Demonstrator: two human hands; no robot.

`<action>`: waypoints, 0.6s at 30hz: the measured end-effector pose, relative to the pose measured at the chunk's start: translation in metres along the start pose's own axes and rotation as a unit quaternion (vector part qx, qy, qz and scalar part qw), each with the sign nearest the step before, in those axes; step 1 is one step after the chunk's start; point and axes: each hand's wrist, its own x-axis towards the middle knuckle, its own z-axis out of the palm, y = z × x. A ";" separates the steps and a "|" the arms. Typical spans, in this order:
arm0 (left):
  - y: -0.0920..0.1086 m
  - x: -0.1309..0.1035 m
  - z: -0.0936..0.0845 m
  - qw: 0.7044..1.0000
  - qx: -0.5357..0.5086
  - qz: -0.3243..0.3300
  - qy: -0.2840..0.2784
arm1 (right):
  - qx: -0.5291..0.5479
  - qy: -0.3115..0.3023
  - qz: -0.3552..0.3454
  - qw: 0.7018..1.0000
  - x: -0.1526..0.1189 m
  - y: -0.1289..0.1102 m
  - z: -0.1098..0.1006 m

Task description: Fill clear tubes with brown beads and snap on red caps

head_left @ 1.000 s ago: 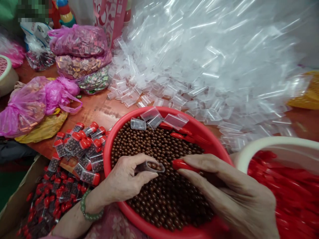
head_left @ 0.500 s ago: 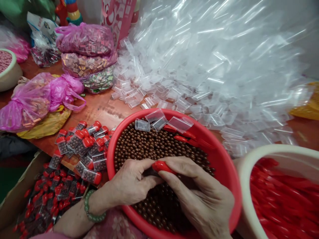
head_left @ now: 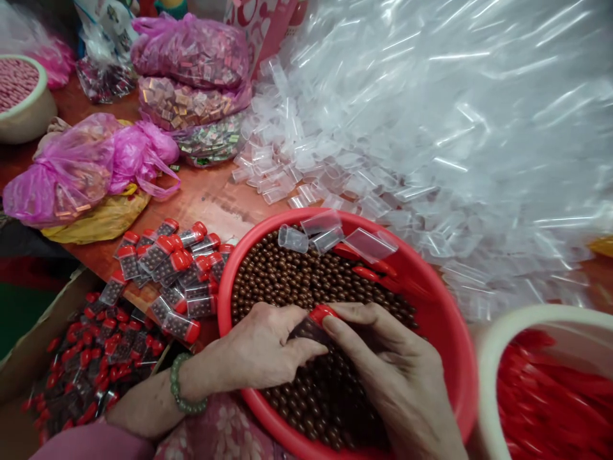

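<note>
Over the red basin (head_left: 228,300), my left hand (head_left: 261,348) is closed around a small clear plastic container (head_left: 306,330) with dark contents. My right hand (head_left: 402,364) pinches the red cap (head_left: 322,313) at the container's upper end between thumb and fingers. The cap sits on the container's mouth; whether it is fully pressed down I cannot tell. Glossy brown candy balls (head_left: 272,275) fill much of the basin beneath both hands. A few empty clear containers (head_left: 293,239) and loose red caps (head_left: 366,273) lie on the balls toward the far side.
Capped, filled containers (head_left: 163,262) are heaped left of the basin, with more in a cardboard box (head_left: 33,326) below. A large pile of clear empties (head_left: 383,115) covers the back. At right stands a cream tub (head_left: 488,358) of red caps. Pink bags (head_left: 191,51) sit back left.
The red cap, lying across the container's end before, now sits tilted over its mouth, and more of the container shows. The view has shifted, so the surroundings appear moved slightly right.
</note>
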 end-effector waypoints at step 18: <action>0.002 0.000 -0.007 0.996 0.004 0.024 -0.091 | -0.053 -0.126 -0.029 0.990 -0.004 -0.002 -0.021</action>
